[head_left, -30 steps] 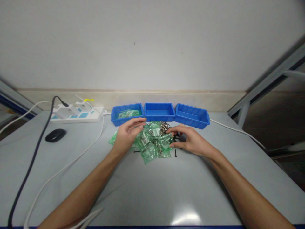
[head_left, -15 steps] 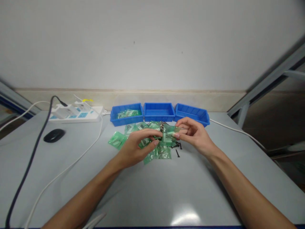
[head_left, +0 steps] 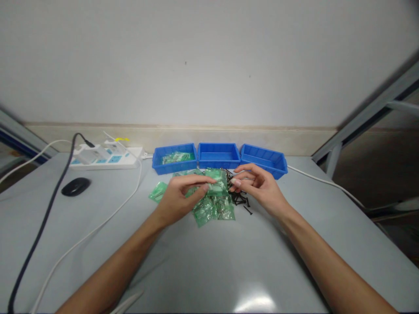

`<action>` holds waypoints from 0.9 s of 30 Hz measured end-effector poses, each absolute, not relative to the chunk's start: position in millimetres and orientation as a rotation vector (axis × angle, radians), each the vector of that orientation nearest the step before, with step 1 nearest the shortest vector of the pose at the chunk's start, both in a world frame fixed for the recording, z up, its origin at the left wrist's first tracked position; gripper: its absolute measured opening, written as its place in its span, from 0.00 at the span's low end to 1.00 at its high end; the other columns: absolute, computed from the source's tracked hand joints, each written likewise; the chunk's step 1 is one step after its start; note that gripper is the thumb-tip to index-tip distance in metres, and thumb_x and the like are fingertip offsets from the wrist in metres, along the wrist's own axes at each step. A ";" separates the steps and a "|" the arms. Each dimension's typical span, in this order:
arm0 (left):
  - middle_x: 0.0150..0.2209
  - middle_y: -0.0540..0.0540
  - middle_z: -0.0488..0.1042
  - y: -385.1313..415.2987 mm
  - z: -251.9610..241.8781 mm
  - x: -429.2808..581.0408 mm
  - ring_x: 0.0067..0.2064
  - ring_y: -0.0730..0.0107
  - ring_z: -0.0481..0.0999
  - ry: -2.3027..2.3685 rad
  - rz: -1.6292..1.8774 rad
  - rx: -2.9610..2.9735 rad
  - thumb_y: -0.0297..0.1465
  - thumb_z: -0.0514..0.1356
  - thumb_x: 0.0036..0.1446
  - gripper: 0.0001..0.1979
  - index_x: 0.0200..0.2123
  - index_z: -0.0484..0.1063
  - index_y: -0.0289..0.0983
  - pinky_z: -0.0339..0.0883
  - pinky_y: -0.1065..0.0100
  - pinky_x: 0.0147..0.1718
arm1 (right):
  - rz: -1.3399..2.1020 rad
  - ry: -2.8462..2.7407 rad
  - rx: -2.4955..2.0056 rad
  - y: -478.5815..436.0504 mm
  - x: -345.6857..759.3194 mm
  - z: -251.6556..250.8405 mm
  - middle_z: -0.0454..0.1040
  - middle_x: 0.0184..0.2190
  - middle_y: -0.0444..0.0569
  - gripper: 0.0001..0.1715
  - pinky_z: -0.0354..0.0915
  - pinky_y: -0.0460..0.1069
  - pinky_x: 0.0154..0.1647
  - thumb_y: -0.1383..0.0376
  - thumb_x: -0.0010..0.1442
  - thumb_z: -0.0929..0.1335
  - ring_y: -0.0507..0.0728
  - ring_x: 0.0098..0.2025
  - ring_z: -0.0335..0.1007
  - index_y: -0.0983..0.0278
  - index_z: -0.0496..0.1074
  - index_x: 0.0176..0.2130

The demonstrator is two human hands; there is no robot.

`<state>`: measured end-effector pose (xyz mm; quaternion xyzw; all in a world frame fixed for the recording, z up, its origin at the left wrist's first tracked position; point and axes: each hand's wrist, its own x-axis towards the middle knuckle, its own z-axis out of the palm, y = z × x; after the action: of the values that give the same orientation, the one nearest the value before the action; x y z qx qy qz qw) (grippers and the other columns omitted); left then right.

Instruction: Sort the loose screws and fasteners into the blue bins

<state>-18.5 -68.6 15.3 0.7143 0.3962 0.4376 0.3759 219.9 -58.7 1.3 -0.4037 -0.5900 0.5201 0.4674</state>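
Note:
My left hand (head_left: pixel 181 196) pinches the edge of a small green plastic bag (head_left: pixel 218 185) between thumb and fingers, above the pile. Pale pieces show inside that bag. Other green bags (head_left: pixel 224 208) lie overlapping beneath and beside it, partly covered by my left hand. Just right of the held bag, my right hand (head_left: pixel 257 185) has its thumb and fingertips drawn together over a heap of dark screws (head_left: pixel 240 199). Whatever lies between those fingertips is too small to make out. One loose screw (head_left: pixel 248 210) rests apart from the heap, nearer to me.
Behind the pile stand three blue bins: the left bin (head_left: pixel 175 170) holds green bags, beside a middle bin (head_left: pixel 219 162) and a right bin (head_left: pixel 265 168). To the left are a black mouse (head_left: pixel 76 186), a white power strip (head_left: pixel 127 162) and cables (head_left: pixel 108 216) across the table.
My left hand has drawn the green bag slightly left, away from my right hand. My right fingers have let go of the bag and moved over the screws.

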 end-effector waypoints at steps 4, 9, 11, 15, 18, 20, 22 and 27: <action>0.47 0.42 0.80 -50.3 7.7 -33.2 0.49 0.58 0.79 1.202 1.463 1.493 0.35 0.64 0.56 0.14 0.45 0.80 0.36 0.71 0.58 0.54 | 0.978 -1.497 -1.103 -51.2 223.0 -5.5 0.77 0.31 0.48 0.15 0.72 0.53 0.40 0.56 0.57 0.73 0.57 0.35 0.76 0.61 0.72 0.40; 0.54 0.35 0.76 -32.1 -8.5 -52.1 0.55 0.54 0.76 1.124 1.498 1.209 0.34 0.67 0.54 0.32 0.62 0.66 0.35 0.68 0.54 0.57 | 0.600 -1.903 -1.138 -48.3 219.1 -2.7 0.78 0.44 0.51 0.14 0.68 0.60 0.52 0.66 0.58 0.70 0.61 0.46 0.74 0.60 0.74 0.46; 0.52 0.36 0.77 -31.3 -10.0 -54.9 0.53 0.55 0.77 1.132 1.499 1.216 0.34 0.67 0.54 0.31 0.60 0.68 0.34 0.69 0.54 0.57 | 0.519 -2.135 -1.029 -48.1 213.2 3.3 0.76 0.52 0.51 0.24 0.63 0.62 0.58 0.71 0.55 0.69 0.63 0.55 0.70 0.59 0.72 0.52; 0.45 0.39 0.80 -37.5 -3.7 -51.8 0.47 0.57 0.80 1.205 1.460 1.404 0.35 0.65 0.55 0.14 0.42 0.79 0.33 0.72 0.56 0.53 | 0.443 -2.333 -0.972 -42.8 200.2 11.0 0.74 0.54 0.54 0.29 0.62 0.62 0.59 0.68 0.56 0.71 0.64 0.57 0.66 0.59 0.70 0.57; 0.41 0.41 0.81 -43.1 -0.2 -46.1 0.44 0.59 0.80 1.253 1.389 1.509 0.35 0.63 0.56 0.11 0.38 0.80 0.34 0.73 0.57 0.51 | 0.401 -2.351 -1.016 -36.7 193.2 8.4 0.77 0.47 0.54 0.29 0.65 0.62 0.53 0.59 0.56 0.74 0.65 0.52 0.67 0.59 0.71 0.56; 0.40 0.42 0.81 -46.2 -1.0 -42.8 0.44 0.59 0.80 1.274 1.363 1.543 0.34 0.62 0.56 0.10 0.38 0.80 0.35 0.73 0.58 0.50 | 0.416 -2.322 -1.017 -33.9 190.1 4.0 0.77 0.44 0.53 0.27 0.65 0.61 0.51 0.60 0.54 0.76 0.65 0.50 0.68 0.60 0.73 0.53; 0.41 0.42 0.81 -48.9 -3.1 -40.1 0.45 0.59 0.80 1.278 1.345 1.574 0.34 0.61 0.57 0.10 0.39 0.80 0.36 0.73 0.58 0.51 | 0.476 -2.230 -1.046 -32.6 188.3 -1.0 0.78 0.43 0.52 0.22 0.65 0.59 0.50 0.63 0.54 0.76 0.63 0.47 0.69 0.60 0.75 0.50; 0.45 0.42 0.80 -57.4 -2.1 -33.5 0.46 0.61 0.79 1.198 1.265 1.799 0.32 0.59 0.60 0.10 0.43 0.77 0.37 0.73 0.60 0.49 | 0.936 -1.721 -1.113 -33.4 192.3 -11.8 0.77 0.34 0.48 0.17 0.70 0.54 0.41 0.59 0.53 0.76 0.57 0.36 0.73 0.62 0.77 0.42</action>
<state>-33.5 -57.4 -2.1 0.6822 0.4542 0.4798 0.3132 192.3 -33.4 -11.8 -0.4459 -0.6898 0.3750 0.4297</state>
